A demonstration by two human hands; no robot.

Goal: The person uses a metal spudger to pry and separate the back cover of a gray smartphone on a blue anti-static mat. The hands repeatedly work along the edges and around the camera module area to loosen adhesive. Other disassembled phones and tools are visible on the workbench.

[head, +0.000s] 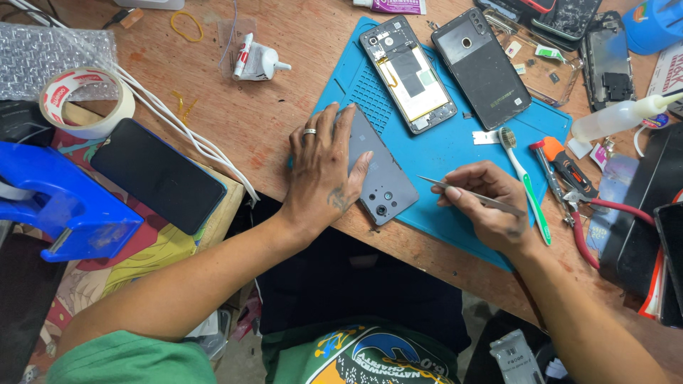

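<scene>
My left hand (321,171) lies flat on a dark grey phone (380,178) that rests back side up, cameras showing, at the near edge of a blue work mat (455,146). My right hand (487,203) grips thin metal tweezers (455,190) whose tip points left toward that phone. Farther back on the mat lie an opened phone (408,73) with its insides showing and a black back cover (484,67) beside it.
A toothbrush (525,181), a small screwdriver and red-handled pliers (576,206) lie right of my right hand. A black phone (158,174), a tape roll (85,99), a blue tape dispenser (60,199) and white cables are at left. A squeeze bottle (619,117) and phone parts crowd the right.
</scene>
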